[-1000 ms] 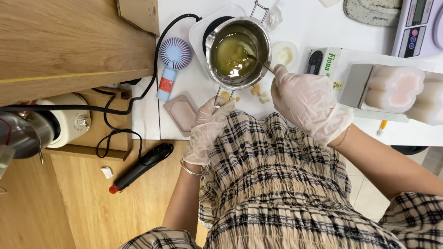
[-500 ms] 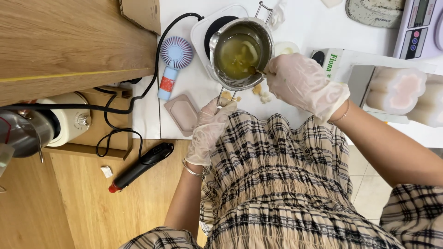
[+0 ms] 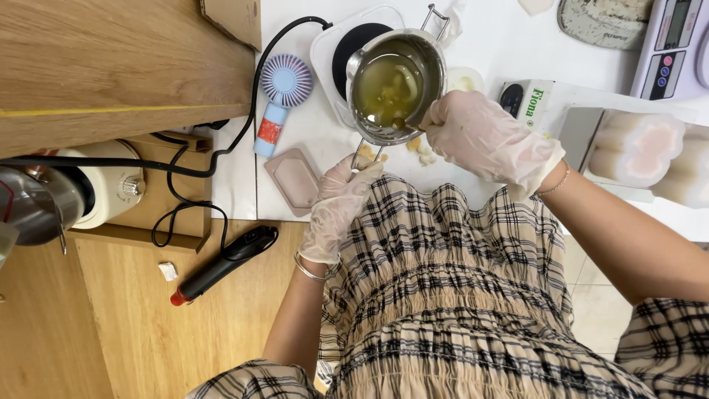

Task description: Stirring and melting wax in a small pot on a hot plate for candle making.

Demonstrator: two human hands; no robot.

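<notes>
A small steel melting pot (image 3: 436, 63) holds yellow-green liquid with pale lumps in it. My left hand (image 3: 336, 207), in a clear glove, grips the pot's wire handle (image 3: 365, 154) at its near end. My right hand (image 3: 487, 137), also gloved, is closed at the pot's right rim; whatever it holds is hidden by the fingers. The pot is lifted and hangs over the near edge of a white hot plate (image 3: 332, 55) with a black round top. Small pale wax pieces (image 3: 421, 148) lie on the white table under the pot.
A small blue hand fan (image 3: 281, 92) and a pink mould (image 3: 295, 181) lie left of the pot. A white box (image 3: 528, 100), pale moulded blocks (image 3: 639, 151) and a scale (image 3: 672, 48) are to the right. A black tool with a red tip (image 3: 221, 262) lies on the wooden bench.
The pot has come off the hot plate's middle towards me and tilted. My right hand moved left, up to the pot's rim.
</notes>
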